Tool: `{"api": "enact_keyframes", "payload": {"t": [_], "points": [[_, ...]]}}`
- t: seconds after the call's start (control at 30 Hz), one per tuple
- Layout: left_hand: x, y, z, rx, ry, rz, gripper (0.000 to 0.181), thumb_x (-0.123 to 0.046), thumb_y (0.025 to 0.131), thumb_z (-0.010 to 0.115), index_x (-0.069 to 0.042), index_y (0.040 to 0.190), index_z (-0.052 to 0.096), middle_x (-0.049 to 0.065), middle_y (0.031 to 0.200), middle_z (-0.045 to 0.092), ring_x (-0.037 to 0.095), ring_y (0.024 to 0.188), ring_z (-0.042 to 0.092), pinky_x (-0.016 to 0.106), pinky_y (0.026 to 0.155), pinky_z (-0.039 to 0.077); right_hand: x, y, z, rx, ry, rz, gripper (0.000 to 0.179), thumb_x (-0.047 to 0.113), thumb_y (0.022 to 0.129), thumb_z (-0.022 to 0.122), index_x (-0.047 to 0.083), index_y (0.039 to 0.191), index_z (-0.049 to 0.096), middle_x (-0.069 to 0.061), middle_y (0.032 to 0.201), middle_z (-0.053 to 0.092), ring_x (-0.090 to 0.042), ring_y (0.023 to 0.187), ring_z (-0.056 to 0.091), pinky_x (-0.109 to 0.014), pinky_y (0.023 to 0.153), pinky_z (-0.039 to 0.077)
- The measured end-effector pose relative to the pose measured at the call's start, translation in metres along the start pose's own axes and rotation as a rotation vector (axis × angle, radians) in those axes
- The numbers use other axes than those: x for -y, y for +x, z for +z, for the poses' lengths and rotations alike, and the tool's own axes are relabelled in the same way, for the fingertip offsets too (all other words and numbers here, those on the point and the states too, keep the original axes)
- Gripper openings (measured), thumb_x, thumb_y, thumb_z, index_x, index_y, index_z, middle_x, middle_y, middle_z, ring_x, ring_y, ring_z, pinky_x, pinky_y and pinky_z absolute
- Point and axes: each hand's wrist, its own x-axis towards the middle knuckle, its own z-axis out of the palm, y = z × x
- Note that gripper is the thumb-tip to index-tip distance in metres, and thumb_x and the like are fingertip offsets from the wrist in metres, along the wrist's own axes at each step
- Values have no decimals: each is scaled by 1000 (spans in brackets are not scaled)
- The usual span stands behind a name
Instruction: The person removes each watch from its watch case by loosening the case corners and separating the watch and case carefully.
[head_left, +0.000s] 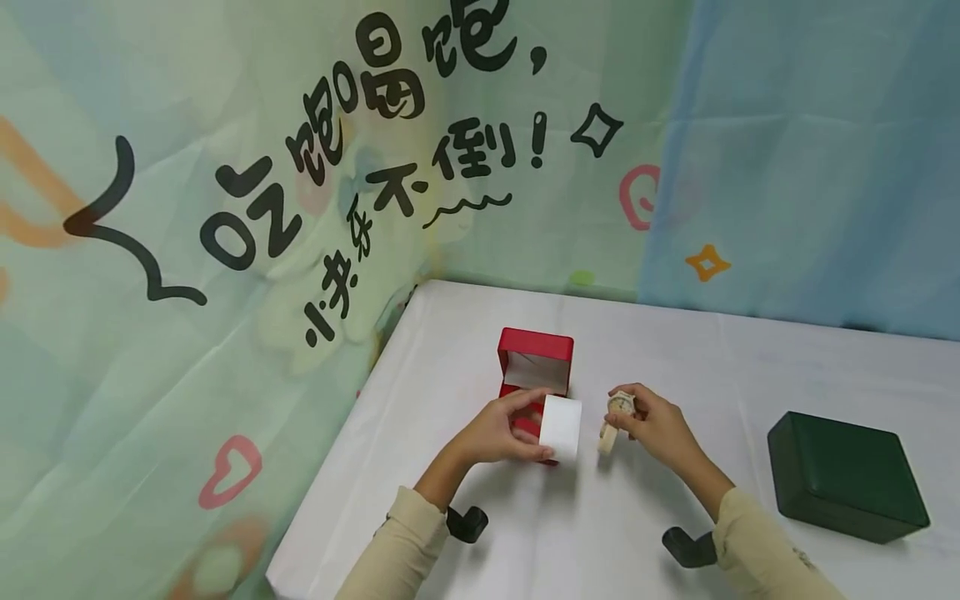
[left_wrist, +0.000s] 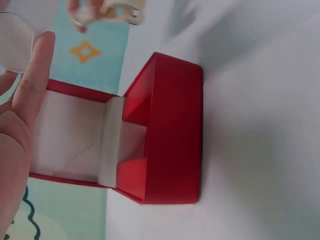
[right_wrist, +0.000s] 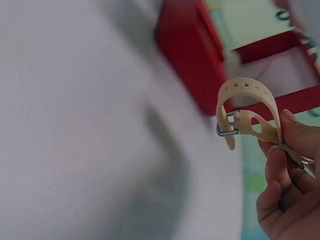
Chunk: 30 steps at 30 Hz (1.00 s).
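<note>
My left hand (head_left: pixel 491 432) holds a white watch cushion (head_left: pixel 561 429) between thumb and fingers; its round end shows at the left wrist view's edge. Behind and below that hand stands a red watch box (head_left: pixel 534 343), lid raised, with a pale lining (left_wrist: pixel 72 135). My right hand (head_left: pixel 666 427) pinches a cream wristwatch (head_left: pixel 621 405) by its case, the dial facing up in the head view. In the right wrist view its strap (right_wrist: pixel 247 86) is buckled into a loop and hangs free of the cushion. Part of the box is hidden by my left hand.
A closed dark green box (head_left: pixel 847 475) sits to the right on the white tablecloth (head_left: pixel 675 342). Printed cloth backdrops (head_left: pixel 525 233) rise behind and to the left of the table. Dark wrist-worn pieces (head_left: pixel 467 525) hang below both sleeves.
</note>
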Motion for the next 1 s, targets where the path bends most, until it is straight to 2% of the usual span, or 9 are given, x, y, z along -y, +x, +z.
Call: {"api": "enact_keyframes", "payload": {"t": [0.17, 0.3, 0.43, 0.6, 0.73, 0.83, 0.9, 1.0], "points": [[3, -3, -4, -13, 2, -16, 73, 3, 70, 74, -5, 135, 41, 18, 106, 57, 22, 82, 63, 23, 71, 54, -19, 18, 12, 112, -66, 83, 47, 13, 84, 64, -3, 123, 44, -10, 74, 58, -13, 61, 49, -26, 53, 40], [6, -4, -7, -17, -1, -12, 72, 3, 71, 73, -6, 135, 42, 19, 109, 56, 23, 89, 60, 22, 72, 54, -30, 26, 19, 134, -107, 120, 46, 15, 84, 64, -6, 120, 42, -15, 79, 58, -18, 67, 51, -27, 57, 39], [9, -6, -8, -13, 8, -11, 72, 3, 71, 73, -5, 135, 42, 20, 112, 54, 21, 90, 60, 23, 72, 54, -40, 28, 26, 110, -192, 64, 42, 17, 83, 65, -9, 111, 48, -20, 89, 58, -25, 78, 52, -31, 63, 41], [10, -8, -9, -25, 46, -7, 72, 0, 70, 74, -5, 134, 42, 20, 111, 54, 11, 86, 59, 21, 70, 53, -49, 27, 31, 55, -267, 24, 52, 22, 78, 70, -10, 114, 51, -21, 91, 50, -32, 85, 44, -36, 68, 37], [12, -9, -11, -34, 79, 1, 72, -2, 70, 75, -3, 134, 42, 19, 111, 54, 8, 87, 57, 19, 70, 53, -51, 30, 30, 69, -246, 62, 61, 28, 81, 67, -10, 124, 45, -23, 96, 46, -34, 90, 41, -39, 71, 38], [13, -9, -13, -35, 89, -6, 73, -3, 70, 76, -4, 135, 42, 17, 111, 54, 8, 87, 57, 19, 70, 53, -47, 32, 24, 59, -218, 77, 61, 31, 86, 61, -9, 128, 41, -26, 105, 46, -37, 97, 41, -45, 77, 40], [14, -10, -14, -45, 92, -9, 72, -4, 70, 76, -4, 135, 42, 17, 111, 54, 10, 88, 58, 20, 70, 53, -39, 32, 19, 22, -199, 56, 58, 32, 89, 57, -8, 128, 41, -28, 111, 44, -39, 102, 40, -50, 81, 39], [14, -10, -16, -67, 87, -1, 72, -3, 71, 75, -3, 134, 42, 17, 110, 54, 14, 89, 58, 21, 70, 54, -19, 29, 14, -44, -151, -22, 53, 33, 92, 52, -5, 129, 43, -27, 118, 44, -40, 109, 38, -54, 86, 38]]}}
